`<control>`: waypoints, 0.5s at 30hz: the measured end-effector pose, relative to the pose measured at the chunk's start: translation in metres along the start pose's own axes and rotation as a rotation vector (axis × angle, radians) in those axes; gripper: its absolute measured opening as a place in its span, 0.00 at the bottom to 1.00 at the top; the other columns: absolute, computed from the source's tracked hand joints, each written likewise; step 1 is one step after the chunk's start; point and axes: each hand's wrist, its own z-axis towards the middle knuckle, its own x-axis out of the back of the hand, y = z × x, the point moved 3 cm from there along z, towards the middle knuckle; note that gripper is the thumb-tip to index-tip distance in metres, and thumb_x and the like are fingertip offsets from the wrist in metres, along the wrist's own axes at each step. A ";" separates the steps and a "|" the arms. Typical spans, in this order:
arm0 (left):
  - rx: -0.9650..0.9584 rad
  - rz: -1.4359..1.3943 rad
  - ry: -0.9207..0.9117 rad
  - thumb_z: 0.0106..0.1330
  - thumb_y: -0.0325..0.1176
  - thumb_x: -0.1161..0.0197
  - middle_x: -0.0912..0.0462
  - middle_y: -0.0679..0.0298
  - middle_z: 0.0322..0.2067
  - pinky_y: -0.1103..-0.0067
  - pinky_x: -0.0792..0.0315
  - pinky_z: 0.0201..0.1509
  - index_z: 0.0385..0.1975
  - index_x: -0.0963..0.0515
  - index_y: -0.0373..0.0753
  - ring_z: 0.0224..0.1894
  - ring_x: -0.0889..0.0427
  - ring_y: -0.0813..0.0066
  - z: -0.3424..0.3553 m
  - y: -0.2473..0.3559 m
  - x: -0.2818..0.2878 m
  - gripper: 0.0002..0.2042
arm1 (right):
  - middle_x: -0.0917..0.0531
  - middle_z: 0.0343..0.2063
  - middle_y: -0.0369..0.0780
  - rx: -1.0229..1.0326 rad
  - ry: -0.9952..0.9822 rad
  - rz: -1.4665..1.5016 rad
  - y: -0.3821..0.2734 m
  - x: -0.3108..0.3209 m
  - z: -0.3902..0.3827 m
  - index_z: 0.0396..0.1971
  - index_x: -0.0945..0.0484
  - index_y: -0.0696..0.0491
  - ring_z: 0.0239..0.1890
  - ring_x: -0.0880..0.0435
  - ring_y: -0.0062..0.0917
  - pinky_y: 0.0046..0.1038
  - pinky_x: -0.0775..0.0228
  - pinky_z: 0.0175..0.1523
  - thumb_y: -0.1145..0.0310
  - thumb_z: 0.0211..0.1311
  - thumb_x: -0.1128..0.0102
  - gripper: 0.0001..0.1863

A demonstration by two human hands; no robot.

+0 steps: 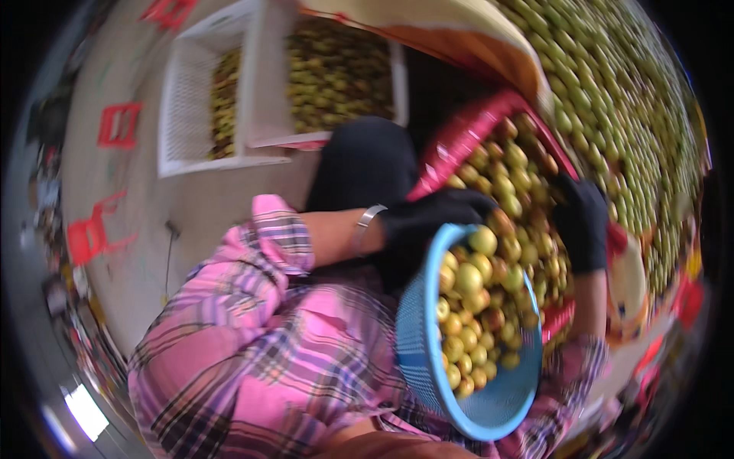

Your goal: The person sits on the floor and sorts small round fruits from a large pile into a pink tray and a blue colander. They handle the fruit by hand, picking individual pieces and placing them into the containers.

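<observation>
A blue plastic colander basket [417,336], partly filled with yellow-green and brown jujubes [468,279], is tilted in front of me at the lower right. Its upper rim meets more jujubes [514,180] lying in a shiny red-lined sack [459,138]. My left hand [436,218], in a black glove, stretches across the basket's upper rim, its fingers extended toward the fruit. My right hand [582,226], also black-gloved, reaches into the right side of the jujubes beside the sack's edge. Its fingertips are hidden among fruit and shadow.
White plastic crates [183,107] holding darker jujubes stand at the upper left. A large heap of greener fruit [612,115] fills the upper right, beyond a pale sack edge [489,23]. Red stools [118,126] stand on the grey floor [191,206] at left.
</observation>
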 end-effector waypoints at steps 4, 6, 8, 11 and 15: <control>0.112 0.104 -0.048 0.65 0.29 0.47 0.24 0.61 0.53 0.78 0.32 0.61 0.60 0.31 0.32 0.55 0.26 0.76 -0.013 0.040 -0.015 0.22 | 0.15 0.41 0.42 -0.341 -0.219 0.308 0.015 0.026 0.024 0.46 0.20 0.50 0.45 0.15 0.30 0.29 0.26 0.50 0.77 0.45 0.31 0.23; 0.168 0.038 0.002 0.65 0.28 0.47 0.24 0.61 0.52 0.78 0.31 0.60 0.59 0.31 0.33 0.55 0.26 0.76 -0.017 0.042 -0.012 0.21 | 0.19 0.50 0.41 -0.170 -0.225 0.597 -0.049 0.051 0.071 0.56 0.29 0.53 0.50 0.19 0.24 0.26 0.27 0.53 0.80 0.53 0.35 0.28; 0.118 0.130 0.052 0.65 0.28 0.47 0.23 0.61 0.51 0.78 0.29 0.58 0.58 0.30 0.32 0.53 0.24 0.75 -0.024 0.054 -0.013 0.20 | 0.25 0.59 0.41 0.009 -0.155 1.154 -0.128 0.086 0.110 0.69 0.41 0.54 0.55 0.23 0.23 0.23 0.28 0.56 0.83 0.58 0.39 0.38; 0.175 0.036 -0.091 0.64 0.28 0.47 0.23 0.62 0.49 0.79 0.28 0.56 0.58 0.30 0.33 0.52 0.24 0.76 -0.016 0.060 -0.026 0.21 | 0.26 0.60 0.42 -0.098 0.047 1.072 -0.154 0.130 0.108 0.70 0.42 0.51 0.52 0.22 0.22 0.22 0.28 0.52 0.78 0.64 0.43 0.34; 0.150 0.122 -0.023 0.64 0.30 0.46 0.22 0.66 0.42 0.80 0.28 0.49 0.53 0.26 0.36 0.44 0.24 0.79 0.003 0.021 -0.008 0.18 | 0.25 0.59 0.41 -0.083 -0.102 0.877 -0.109 0.118 0.064 0.68 0.38 0.53 0.51 0.21 0.23 0.23 0.28 0.51 0.68 0.67 0.43 0.30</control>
